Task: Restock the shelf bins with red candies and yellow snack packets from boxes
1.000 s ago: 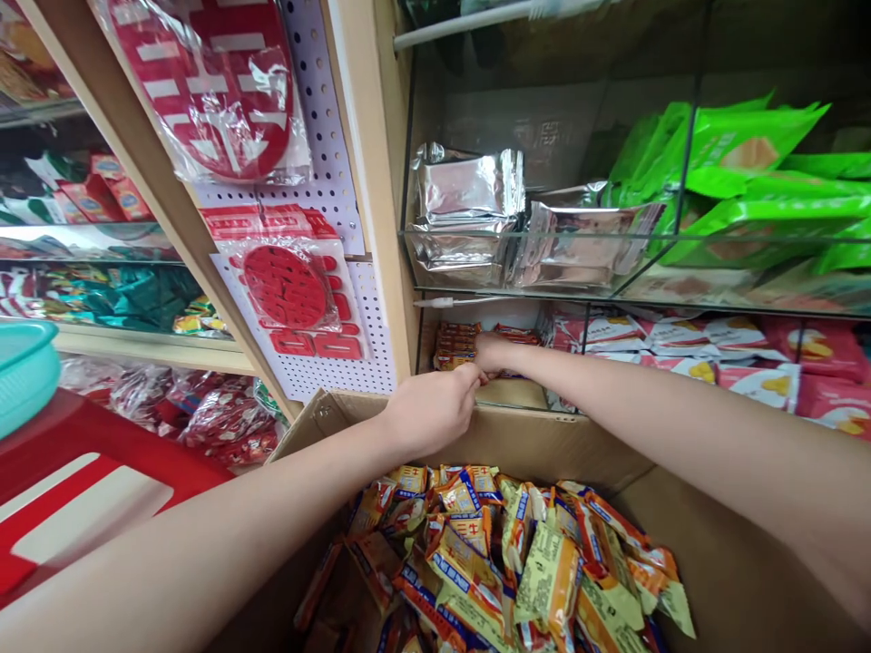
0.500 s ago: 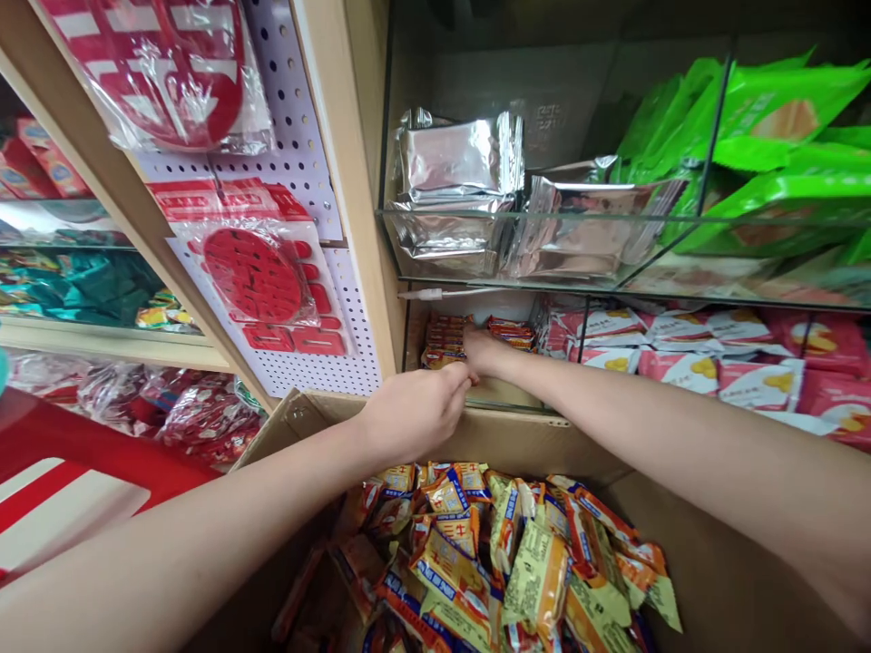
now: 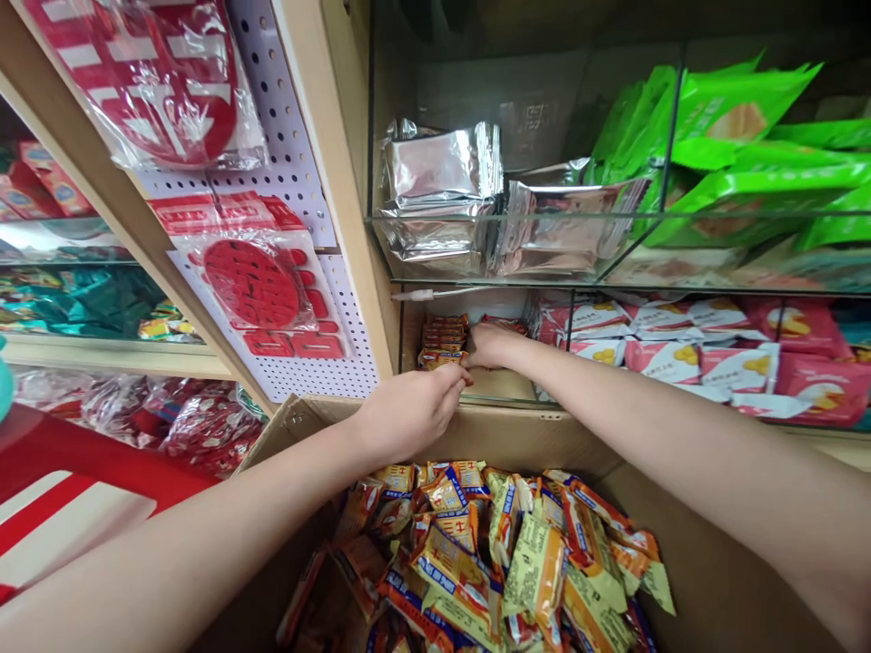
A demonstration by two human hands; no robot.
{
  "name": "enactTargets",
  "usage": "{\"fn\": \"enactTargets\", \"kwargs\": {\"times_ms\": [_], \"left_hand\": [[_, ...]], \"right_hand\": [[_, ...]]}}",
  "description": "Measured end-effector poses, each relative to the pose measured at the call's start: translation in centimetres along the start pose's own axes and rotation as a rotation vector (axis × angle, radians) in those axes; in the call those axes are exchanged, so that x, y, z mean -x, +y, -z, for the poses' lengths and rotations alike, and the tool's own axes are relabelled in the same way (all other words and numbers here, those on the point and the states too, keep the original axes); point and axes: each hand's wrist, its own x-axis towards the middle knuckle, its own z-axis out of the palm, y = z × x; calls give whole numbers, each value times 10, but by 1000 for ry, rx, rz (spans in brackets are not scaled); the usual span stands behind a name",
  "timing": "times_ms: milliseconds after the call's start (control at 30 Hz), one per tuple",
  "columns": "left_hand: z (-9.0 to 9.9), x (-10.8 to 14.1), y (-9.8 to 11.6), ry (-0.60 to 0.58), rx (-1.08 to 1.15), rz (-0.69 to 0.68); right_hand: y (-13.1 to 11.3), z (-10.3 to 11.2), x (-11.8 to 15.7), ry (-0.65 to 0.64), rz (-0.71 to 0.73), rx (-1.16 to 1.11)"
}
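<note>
My left hand (image 3: pixel 412 410) is over the near edge of the cardboard box (image 3: pixel 537 431), its fingers pressed together at the front of the low shelf compartment. A small reddish bit shows at its fingertips, too small to name. Deeper inside that compartment is my right hand (image 3: pixel 495 346), with its fingers turned away and mostly hidden. Just left of it stands a stack of small orange-and-yellow snack packets (image 3: pixel 445 334). More red packets (image 3: pixel 510 324) show behind the right hand. Below my arms, the box holds a loose heap of similar wrapped snacks (image 3: pixel 455 553).
Pink-and-white packets (image 3: pixel 663 361) fill the compartment to the right. On the glass shelf above lie silver packets (image 3: pixel 439 168) and green bags (image 3: pixel 741 127). Red cut-out decorations (image 3: pixel 255 281) hang on the pegboard (image 3: pixel 292 136) at left, beside a wooden post (image 3: pixel 340 181).
The view has shifted slightly, with the shelves now further left in it. My right hand has turned a little in the compartment; my left hand keeps nearly the same place, fingers together.
</note>
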Motion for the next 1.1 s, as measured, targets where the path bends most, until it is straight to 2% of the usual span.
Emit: {"fn": "enactTargets", "kwargs": {"times_ms": [200, 333, 533, 733, 933, 1033, 1100], "left_hand": [[0, 2, 0, -6, -13, -14], [0, 3, -1, 2, -24, -25], [-1, 4, -1, 6, -34, -23], [0, 7, 2, 11, -12, -1], [3, 0, -5, 91, 269, 56], [2, -8, -17, 165, 417, 122], [1, -13, -24, 171, 495, 131]], "right_hand": [[8, 0, -3, 47, -258, 281], [20, 3, -7, 29, -314, 374], [20, -6, -6, -64, -255, 434], [20, -8, -2, -99, -220, 444], [12, -1, 5, -34, -178, 409], [8, 7, 11, -5, -77, 325], [5, 13, 18, -18, 12, 252]]}}
